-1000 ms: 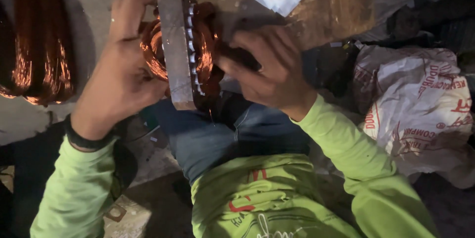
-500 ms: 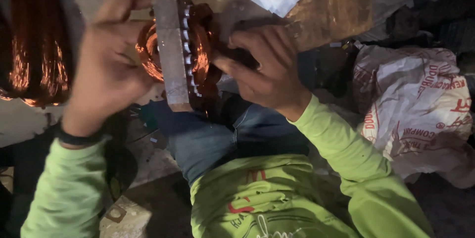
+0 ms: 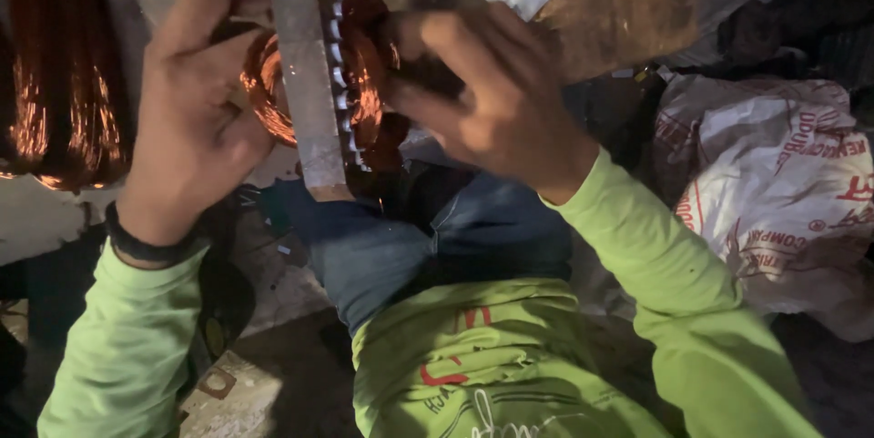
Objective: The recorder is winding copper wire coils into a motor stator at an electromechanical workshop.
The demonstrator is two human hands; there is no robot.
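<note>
Seemingly for steadiness, a ring-shaped grey laminated steel motor core wound with copper wire [image 3: 314, 96] is held edge-on above the lap, over the blue denim trousers [image 3: 401, 238], in the single head view. The left hand [image 3: 196, 119] is wrapped around the core's outer rim, fingers curled over the top and thumb behind, so that the slotted face is turned toward the other hand. The right hand [image 3: 492, 101] is closed on the copper winding at the core's right side; whether a small dark tool is pinched there cannot be told, as that part is blurred. A hank of bright copper wire [image 3: 55, 83] hangs at the left, within reach. A printed white sack [image 3: 774, 192] lies at the right, apart from the hands.
</note>
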